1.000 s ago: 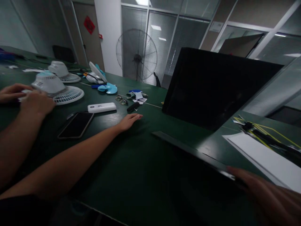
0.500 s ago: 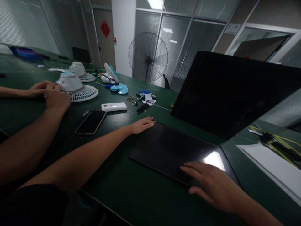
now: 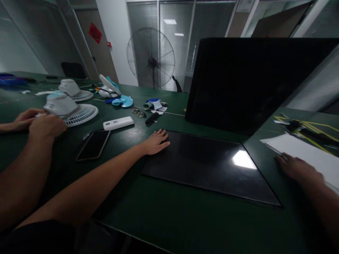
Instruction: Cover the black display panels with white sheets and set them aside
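A thin, glossy black panel (image 3: 201, 164), like a flat screen, lies on the green table and reflects a ceiling light. My left hand (image 3: 155, 143) rests open with fingers spread on its far left corner. To the right of the panel, my right hand (image 3: 300, 171) is closed at the near left edge of a flat white sheet (image 3: 304, 150). Its fingers are somewhat blurred, and some are hidden at that edge. Behind the glossy panel stands a large, dark, monitor-like slab (image 3: 251, 84), tilted.
At left, another person's hands (image 3: 45, 123) work at a white fan housing (image 3: 62, 106). A phone (image 3: 94, 145), a white power bank (image 3: 118, 123), glasses (image 3: 139, 112) and light blue fan blades (image 3: 123, 101) lie nearby. Yellow-and-black cables (image 3: 304, 128) lie beyond the white sheet.
My right hand has left the glossy panel's near edge and moved right to the white sheet. My left hand stays on the panel's corner. The view has turned rightward and down.
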A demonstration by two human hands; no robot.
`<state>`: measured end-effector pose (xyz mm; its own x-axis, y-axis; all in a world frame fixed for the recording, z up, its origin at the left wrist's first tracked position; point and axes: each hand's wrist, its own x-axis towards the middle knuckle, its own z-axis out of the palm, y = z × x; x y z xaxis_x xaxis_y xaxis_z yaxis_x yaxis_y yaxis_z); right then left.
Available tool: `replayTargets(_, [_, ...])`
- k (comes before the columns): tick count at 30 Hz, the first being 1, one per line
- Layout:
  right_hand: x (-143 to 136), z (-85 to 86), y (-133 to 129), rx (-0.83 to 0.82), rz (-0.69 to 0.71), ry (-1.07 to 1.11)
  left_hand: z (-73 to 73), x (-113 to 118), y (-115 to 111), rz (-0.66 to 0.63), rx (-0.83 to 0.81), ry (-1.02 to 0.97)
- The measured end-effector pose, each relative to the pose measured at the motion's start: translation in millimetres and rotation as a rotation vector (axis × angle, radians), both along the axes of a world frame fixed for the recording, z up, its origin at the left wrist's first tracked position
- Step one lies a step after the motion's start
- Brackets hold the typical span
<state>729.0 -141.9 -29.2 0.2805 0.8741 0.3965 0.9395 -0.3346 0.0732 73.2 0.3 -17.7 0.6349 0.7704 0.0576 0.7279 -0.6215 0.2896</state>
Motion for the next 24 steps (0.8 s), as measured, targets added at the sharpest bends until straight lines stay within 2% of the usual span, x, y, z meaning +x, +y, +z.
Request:
replayTargets(3, [-21,11.7,-6,-0.116,-0.119,0.01,-6.0,1,1,-0.004,0.014,-0.005])
replayTargets(9, [-67,35.8,-20,-0.236,-0.072,0.009,-4.1,1,5,-0.017,0.028,0.013])
replayTargets(15, [-97,66.1,-31,-0.249,-0.155,0.0,-3.3,-1,12,0.003,0.021,0.007])
replayTargets(19, [-143,74.3,-35,-0.293,-0.077,-0.014,-3.8,-2,12,0.005,0.029,-0.006])
replayTargets(24, [-229,65.3,-36,-0.346,0.149,-0.014,-2.1,0,9,0.01,0.039,0.001])
